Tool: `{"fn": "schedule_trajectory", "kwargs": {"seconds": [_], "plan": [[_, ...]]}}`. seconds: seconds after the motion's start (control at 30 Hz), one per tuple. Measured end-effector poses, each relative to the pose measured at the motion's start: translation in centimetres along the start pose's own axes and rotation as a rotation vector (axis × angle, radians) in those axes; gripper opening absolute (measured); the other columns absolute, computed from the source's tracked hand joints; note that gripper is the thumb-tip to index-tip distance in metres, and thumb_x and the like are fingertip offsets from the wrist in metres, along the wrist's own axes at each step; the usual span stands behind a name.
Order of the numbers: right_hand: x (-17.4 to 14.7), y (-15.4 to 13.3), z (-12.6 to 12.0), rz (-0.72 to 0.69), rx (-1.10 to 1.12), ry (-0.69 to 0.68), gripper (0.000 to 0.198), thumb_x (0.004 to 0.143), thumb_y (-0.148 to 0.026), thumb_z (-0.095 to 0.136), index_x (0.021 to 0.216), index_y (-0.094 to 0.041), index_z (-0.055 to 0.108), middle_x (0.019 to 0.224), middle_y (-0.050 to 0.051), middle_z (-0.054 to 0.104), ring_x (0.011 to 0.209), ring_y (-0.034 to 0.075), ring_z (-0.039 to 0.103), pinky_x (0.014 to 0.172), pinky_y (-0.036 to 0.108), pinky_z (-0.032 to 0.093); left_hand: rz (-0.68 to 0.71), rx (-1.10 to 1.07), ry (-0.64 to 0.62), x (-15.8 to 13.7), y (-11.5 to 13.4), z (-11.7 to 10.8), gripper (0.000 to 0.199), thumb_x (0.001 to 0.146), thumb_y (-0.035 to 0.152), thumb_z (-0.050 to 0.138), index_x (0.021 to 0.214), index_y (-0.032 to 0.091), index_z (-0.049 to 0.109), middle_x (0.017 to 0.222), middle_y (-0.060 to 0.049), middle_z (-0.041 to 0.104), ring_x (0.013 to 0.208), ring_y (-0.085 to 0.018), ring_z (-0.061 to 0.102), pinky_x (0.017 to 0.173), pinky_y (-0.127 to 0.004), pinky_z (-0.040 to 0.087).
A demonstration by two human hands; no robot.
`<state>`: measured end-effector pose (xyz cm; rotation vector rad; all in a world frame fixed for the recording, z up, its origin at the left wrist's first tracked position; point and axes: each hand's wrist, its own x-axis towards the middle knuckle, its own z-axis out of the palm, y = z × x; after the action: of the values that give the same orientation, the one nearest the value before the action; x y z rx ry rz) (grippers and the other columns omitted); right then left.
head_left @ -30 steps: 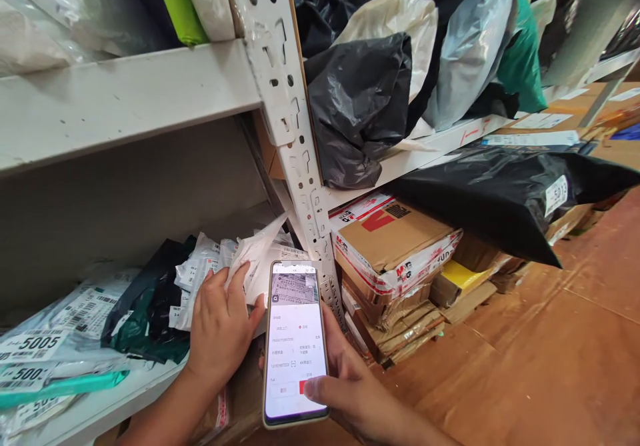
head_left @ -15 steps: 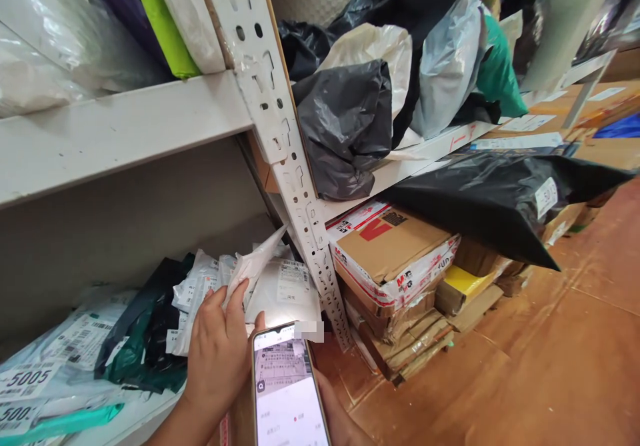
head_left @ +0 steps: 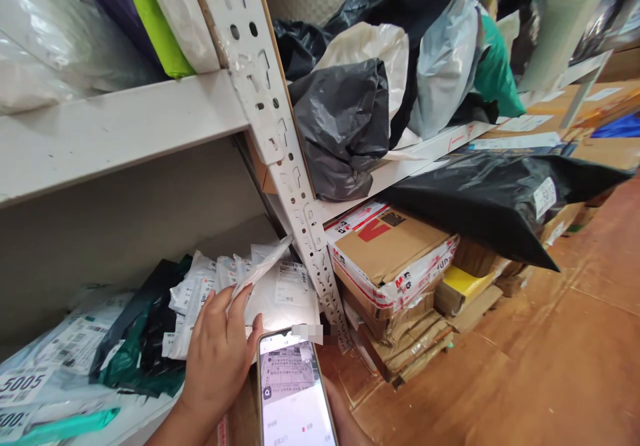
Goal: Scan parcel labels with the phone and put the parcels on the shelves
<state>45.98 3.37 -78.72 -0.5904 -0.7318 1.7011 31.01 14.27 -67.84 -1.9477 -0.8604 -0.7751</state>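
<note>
The left hand (head_left: 220, 343) is gripping a white bag (head_left: 264, 265), which is standing tilted beside a labelled bag (head_left: 267, 303) on the lower shelf (head_left: 147, 417). The right hand (head_left: 344, 411) is gripping a phone (head_left: 296, 389) near the labelled bag.

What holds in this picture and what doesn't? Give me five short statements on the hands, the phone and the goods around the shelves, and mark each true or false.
1. The right hand holds a phone. True.
2. The phone's screen is black. False: it is lit.
3. The left hand touches a white packet. True.
4. The carton with red-and-white tape stands on the upper left shelf. False: the carton lies low down, to the right of the perforated post.
5. The large black bag at the right bears a white label. True.
</note>
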Motion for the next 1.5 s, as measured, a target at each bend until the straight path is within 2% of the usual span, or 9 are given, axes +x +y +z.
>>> {"fn": "schedule_trajectory", "kwargs": {"seconds": [0.17, 0.33, 0.4, 0.53, 0.73, 0.97, 1.27, 1.37, 1.5], "plan": [[1.2, 1.2, -1.0, 0.021, 0.096, 0.04, 0.073, 0.064, -0.068, 0.072, 0.123, -0.03, 0.055, 0.115, 0.006, 0.069, 0.121, 0.036, 0.055, 0.105, 0.054, 0.038, 0.045, -0.014, 0.028, 0.0, -0.4, 0.0, 0.038, 0.082, 0.024, 0.064, 0.112, 0.002, 0.056, 0.107, -0.019, 0.056, 0.099, -0.027, 0.057, 0.092, -0.041, 0.05], [2.0, 2.0, -2.7, 0.069, 0.152, 0.061, 0.085, 0.049, -0.071, 0.078, 0.121, -0.03, 0.056, 0.101, 0.007, 0.071, 0.112, 0.04, 0.059, 0.097, 0.059, 0.043, 0.066, -0.033, 0.05, -0.2, -0.5, 0.2, 0.038, 0.079, 0.022, 0.068, 0.109, 0.001, 0.057, 0.106, -0.019, 0.057, 0.098, -0.028, 0.058, 0.092, -0.043, 0.051], [2.1, 2.1, -2.9, 0.087, 0.164, 0.066, 0.085, 0.048, -0.073, 0.077, 0.118, -0.028, 0.057, 0.1, 0.007, 0.072, 0.111, 0.04, 0.06, 0.096, 0.058, 0.044, 0.063, -0.035, 0.058, -0.2, -0.4, 0.2, 0.036, 0.079, 0.02, 0.069, 0.108, 0.001, 0.057, 0.105, -0.018, 0.057, 0.097, -0.027, 0.058, 0.091, -0.043, 0.051], [2.0, 2.1, -2.2, 0.07, 0.174, 0.05, 0.075, 0.054, -0.074, 0.072, 0.112, -0.029, 0.06, 0.1, 0.005, 0.072, 0.115, 0.038, 0.058, 0.098, 0.057, 0.043, 0.07, -0.047, 0.064, -0.2, -0.4, 0.2, 0.037, 0.077, 0.019, 0.07, 0.106, 0.001, 0.058, 0.103, -0.019, 0.057, 0.096, -0.028, 0.058, 0.089, -0.044, 0.052], [1.9, 2.2, -1.2, 0.026, 0.215, 0.102, 0.063, 0.061, -0.067, 0.074, 0.109, -0.027, 0.063, 0.112, 0.007, 0.071, 0.119, 0.036, 0.056, 0.108, 0.055, 0.034, 0.075, -0.038, 0.073, -0.3, -0.5, 0.3, 0.034, 0.077, 0.02, 0.07, 0.104, 0.002, 0.059, 0.104, -0.019, 0.058, 0.095, -0.029, 0.059, 0.087, -0.043, 0.053], [1.8, 1.3, -0.6, 0.053, 0.313, 0.083, 0.06, 0.06, -0.062, 0.078, 0.106, -0.026, 0.066, 0.11, 0.005, 0.073, 0.114, 0.032, 0.061, 0.107, 0.047, 0.038, 0.071, -0.023, 0.067, -0.5, -0.6, 0.3, 0.035, 0.078, 0.022, 0.07, 0.106, 0.004, 0.058, 0.104, -0.018, 0.057, 0.097, -0.028, 0.059, 0.088, -0.042, 0.053], [0.2, -0.8, 0.1, -0.019, 0.14, 0.077, 0.054, 0.068, -0.054, 0.076, 0.114, -0.029, 0.061, 0.118, 0.005, 0.069, 0.12, 0.036, 0.057, 0.111, 0.056, 0.03, 0.077, -0.051, 0.084, -0.4, -0.5, 0.4, 0.034, 0.076, 0.018, 0.072, 0.103, 0.002, 0.059, 0.103, -0.019, 0.058, 0.095, -0.03, 0.059, 0.084, -0.042, 0.053], [0.0, -0.7, 0.0, -0.051, 0.087, 0.073, 0.056, 0.069, -0.051, 0.077, 0.118, -0.031, 0.059, 0.123, 0.005, 0.067, 0.123, 0.036, 0.054, 0.111, 0.055, 0.03, 0.083, -0.058, 0.088, -0.5, -0.6, 0.5, 0.034, 0.076, 0.018, 0.072, 0.103, 0.002, 0.059, 0.103, -0.019, 0.058, 0.095, -0.03, 0.059, 0.084, -0.042, 0.053], [0.7, 0.0, -0.2, -0.022, 0.092, 0.056, 0.056, 0.069, -0.053, 0.075, 0.117, -0.028, 0.06, 0.12, 0.007, 0.068, 0.121, 0.036, 0.056, 0.109, 0.054, 0.033, 0.092, -0.062, 0.083, -0.6, -0.8, 0.5, 0.033, 0.077, 0.019, 0.071, 0.103, 0.004, 0.059, 0.103, -0.017, 0.059, 0.095, -0.027, 0.059, 0.085, -0.04, 0.053]]}}
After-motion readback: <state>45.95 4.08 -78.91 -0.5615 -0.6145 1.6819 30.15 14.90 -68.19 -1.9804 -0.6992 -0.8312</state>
